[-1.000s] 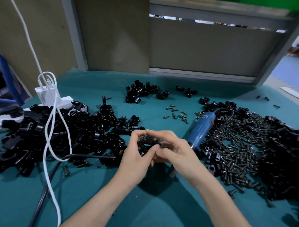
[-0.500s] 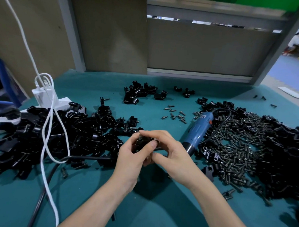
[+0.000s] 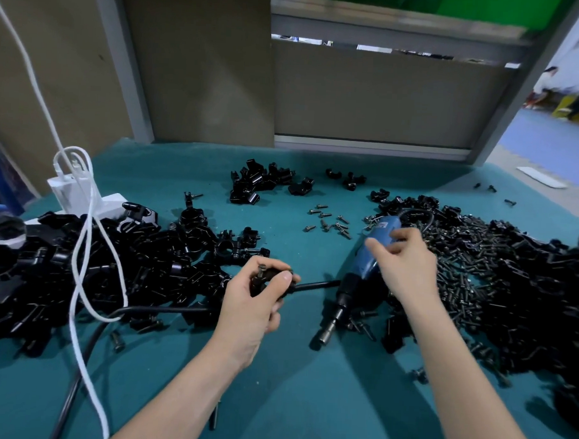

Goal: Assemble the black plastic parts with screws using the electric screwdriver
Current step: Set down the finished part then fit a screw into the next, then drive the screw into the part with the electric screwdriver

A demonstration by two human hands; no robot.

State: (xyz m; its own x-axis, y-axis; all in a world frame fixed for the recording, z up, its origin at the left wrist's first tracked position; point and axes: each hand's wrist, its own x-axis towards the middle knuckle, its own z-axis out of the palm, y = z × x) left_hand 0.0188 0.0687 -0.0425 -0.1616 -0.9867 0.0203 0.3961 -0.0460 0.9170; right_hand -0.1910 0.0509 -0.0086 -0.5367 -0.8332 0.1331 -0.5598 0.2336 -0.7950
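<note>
My left hand [image 3: 251, 304] grips a small black plastic part [image 3: 272, 280] above the green table, and a screw [image 3: 262, 270] stands up out of the part. To the right, the blue electric screwdriver [image 3: 362, 265] lies on the table with its black nose and bit [image 3: 324, 332] pointing toward me. My right hand [image 3: 407, 267] is on its blue body, with the thumb on the left side and the fingers curled over the top. The hand is slightly blurred.
A big heap of black plastic parts [image 3: 97, 267] fills the left, crossed by a white cable [image 3: 81, 243] from a white charger [image 3: 70, 190]. Dark screws and parts [image 3: 478, 270] are heaped on the right. Several loose silver screws [image 3: 328, 219] and a small parts pile [image 3: 260, 183] lie farther back. A black cord [image 3: 86, 359] runs toward me.
My right hand left the part and moved right onto the blue screwdriver. My left hand now holds the part alone, with the screw standing in it.
</note>
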